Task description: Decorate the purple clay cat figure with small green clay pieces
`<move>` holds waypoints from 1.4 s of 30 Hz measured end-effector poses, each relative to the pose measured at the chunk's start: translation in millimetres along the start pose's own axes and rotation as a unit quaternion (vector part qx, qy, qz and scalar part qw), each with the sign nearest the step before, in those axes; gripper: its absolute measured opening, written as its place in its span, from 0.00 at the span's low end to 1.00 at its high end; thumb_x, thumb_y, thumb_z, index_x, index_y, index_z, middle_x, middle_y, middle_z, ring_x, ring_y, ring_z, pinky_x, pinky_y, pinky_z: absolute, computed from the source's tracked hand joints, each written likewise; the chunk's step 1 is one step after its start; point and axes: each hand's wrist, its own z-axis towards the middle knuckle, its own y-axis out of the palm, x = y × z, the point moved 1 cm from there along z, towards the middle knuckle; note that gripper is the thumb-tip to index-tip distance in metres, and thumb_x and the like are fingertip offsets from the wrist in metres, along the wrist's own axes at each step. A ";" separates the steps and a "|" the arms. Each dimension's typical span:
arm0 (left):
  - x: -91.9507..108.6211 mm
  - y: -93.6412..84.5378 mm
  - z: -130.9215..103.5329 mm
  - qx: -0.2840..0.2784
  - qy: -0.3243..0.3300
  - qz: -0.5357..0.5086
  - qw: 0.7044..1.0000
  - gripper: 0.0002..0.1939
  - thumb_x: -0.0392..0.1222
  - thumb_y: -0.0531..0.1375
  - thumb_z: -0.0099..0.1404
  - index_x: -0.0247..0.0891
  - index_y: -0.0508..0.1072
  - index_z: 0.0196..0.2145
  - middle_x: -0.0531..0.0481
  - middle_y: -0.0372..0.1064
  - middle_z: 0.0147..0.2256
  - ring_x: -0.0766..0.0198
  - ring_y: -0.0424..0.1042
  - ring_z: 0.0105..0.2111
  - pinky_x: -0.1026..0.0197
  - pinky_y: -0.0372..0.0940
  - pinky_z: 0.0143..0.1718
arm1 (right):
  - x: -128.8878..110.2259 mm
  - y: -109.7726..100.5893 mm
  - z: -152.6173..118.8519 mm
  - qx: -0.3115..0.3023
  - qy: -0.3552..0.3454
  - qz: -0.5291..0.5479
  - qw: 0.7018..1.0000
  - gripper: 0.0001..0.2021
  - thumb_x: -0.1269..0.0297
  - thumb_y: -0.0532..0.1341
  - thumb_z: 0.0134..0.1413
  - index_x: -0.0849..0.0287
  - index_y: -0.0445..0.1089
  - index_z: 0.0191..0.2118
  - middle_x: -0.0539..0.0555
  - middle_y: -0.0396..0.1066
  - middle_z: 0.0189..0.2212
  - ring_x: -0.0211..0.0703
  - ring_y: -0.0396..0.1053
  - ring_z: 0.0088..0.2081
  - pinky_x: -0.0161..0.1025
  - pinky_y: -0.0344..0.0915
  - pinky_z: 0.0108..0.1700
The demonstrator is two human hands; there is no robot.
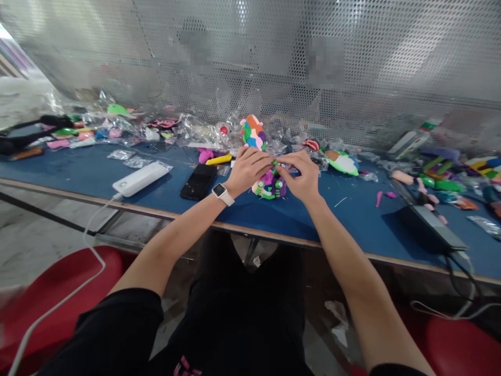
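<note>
A small modelling-clay figure (269,190) in purple, green and cream stands on the blue table below my hands. My left hand (250,169), with a watch at its wrist, bends its fingers over the figure's upper left; its thumb is hidden, and so is whatever it grips. Thumb and forefinger of my right hand (302,175) pinch a small green clay piece (275,165) just above the figure. The fingertips of both hands meet there. Behind my left hand rises a clay shape (253,131) with orange, green, blue and purple patches.
A black phone (198,181), a yellow craft knife (219,160) and a white power bank (141,178) with a cable lie left. A patched clay piece (342,162) and a dark box-like device (432,227) are right. Plastic wrappers line the perforated metal panel (254,62).
</note>
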 end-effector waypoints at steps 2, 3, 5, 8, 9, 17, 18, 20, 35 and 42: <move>0.0 -0.1 0.0 -0.003 0.008 0.004 1.000 0.11 0.47 0.60 0.79 0.44 0.81 0.49 0.51 0.83 0.43 0.59 0.75 0.44 0.50 0.65 0.53 | 0.3 0.2 0.1 -0.003 -0.008 0.000 1.000 0.05 0.65 0.69 0.65 0.49 0.80 0.45 0.51 0.82 0.40 0.46 0.79 0.43 0.48 0.77 0.49; 0.1 -0.2 0.1 -0.007 0.008 0.007 1.000 0.11 0.48 0.60 0.79 0.44 0.81 0.50 0.51 0.83 0.43 0.59 0.76 0.44 0.50 0.65 0.53 | 0.7 0.4 0.2 -0.003 -0.007 0.003 1.000 0.04 0.65 0.69 0.66 0.49 0.80 0.45 0.51 0.82 0.40 0.46 0.79 0.43 0.48 0.77 0.48; 0.4 -0.7 0.8 -0.015 0.003 0.014 1.000 0.13 0.50 0.59 0.79 0.44 0.80 0.51 0.50 0.83 0.45 0.58 0.77 0.45 0.50 0.66 0.53 | 1.5 0.8 0.2 -0.001 0.005 0.009 1.000 0.03 0.64 0.68 0.67 0.50 0.80 0.44 0.51 0.82 0.39 0.46 0.79 0.43 0.48 0.77 0.47; 2.0 -2.1 2.4 -0.003 0.005 0.012 1.000 0.15 0.53 0.59 0.78 0.42 0.79 0.52 0.48 0.83 0.46 0.58 0.78 0.45 0.50 0.66 0.51 | 1.7 1.1 0.2 0.003 0.030 0.009 1.000 0.03 0.62 0.68 0.67 0.51 0.80 0.43 0.51 0.82 0.38 0.46 0.79 0.41 0.47 0.77 0.46; 2.6 -2.6 2.9 0.005 0.010 0.008 1.000 0.15 0.53 0.59 0.78 0.41 0.78 0.51 0.48 0.82 0.46 0.58 0.79 0.45 0.51 0.66 0.50 | 1.4 1.2 0.1 0.003 0.035 0.008 0.999 0.03 0.62 0.67 0.67 0.51 0.79 0.42 0.51 0.82 0.37 0.45 0.78 0.40 0.47 0.76 0.45; 3.0 -3.2 2.7 -0.002 0.008 -0.020 1.000 0.10 0.47 0.58 0.80 0.41 0.76 0.49 0.50 0.82 0.44 0.60 0.78 0.44 0.53 0.66 0.50 | -2.5 0.5 0.2 -0.002 0.035 0.012 0.999 0.05 0.61 0.68 0.66 0.50 0.80 0.45 0.50 0.82 0.37 0.44 0.76 0.37 0.46 0.75 0.41; 2.7 -3.2 2.6 -0.004 0.003 -0.020 1.000 0.10 0.47 0.58 0.80 0.41 0.76 0.49 0.50 0.82 0.44 0.60 0.78 0.44 0.52 0.66 0.50 | -2.6 0.5 0.2 -0.004 0.032 0.012 0.999 0.05 0.61 0.68 0.66 0.50 0.80 0.46 0.50 0.83 0.38 0.44 0.77 0.38 0.46 0.76 0.42; 2.6 -3.6 2.7 0.001 0.005 -0.017 1.000 0.10 0.47 0.59 0.79 0.41 0.76 0.49 0.50 0.82 0.44 0.60 0.78 0.43 0.53 0.66 0.50 | -2.0 0.4 0.1 -0.010 0.036 0.008 0.999 0.06 0.60 0.68 0.66 0.50 0.81 0.46 0.50 0.83 0.38 0.45 0.78 0.39 0.46 0.76 0.41; 3.5 -4.4 3.7 -0.058 -0.031 -0.043 0.997 0.14 0.48 0.54 0.81 0.40 0.77 0.50 0.46 0.82 0.45 0.57 0.77 0.46 0.50 0.66 0.52 | 2.1 1.3 -1.6 -0.027 0.067 -0.009 0.997 0.09 0.53 0.67 0.67 0.49 0.80 0.47 0.51 0.83 0.40 0.44 0.78 0.38 0.45 0.77 0.38; 5.7 -4.4 5.7 -0.072 -0.039 -0.048 0.995 0.14 0.47 0.55 0.81 0.37 0.75 0.52 0.43 0.81 0.46 0.55 0.77 0.48 0.49 0.66 0.52 | 2.8 1.4 -1.2 -0.014 0.057 0.012 0.998 0.06 0.57 0.67 0.68 0.51 0.79 0.45 0.51 0.82 0.39 0.43 0.77 0.38 0.42 0.75 0.36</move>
